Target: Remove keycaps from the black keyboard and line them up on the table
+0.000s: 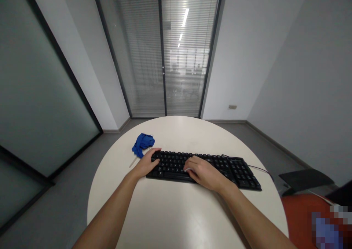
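A black keyboard (170, 175) lies across the round table. My left hand (145, 163) holds its left end, with the thumb over the keys and the fingers along the far left corner. Over the middle keys, my right hand (205, 172) is closed with its fingertips pinched down at the keys. A small whitish bit (187, 169) shows at those fingertips; its kind is too small to make out. Just beyond my left hand sits a crumpled blue cloth (143, 144). A thin pale stick (133, 162) pokes out beside the cloth.
The white round table (162, 212) carries everything. A black cable (260, 168) runs from the keyboard over the right edge. At the lower right stands a red-orange chair (297, 219) with a dark part above it. Glass panels with blinds (143, 76) rise behind the table.
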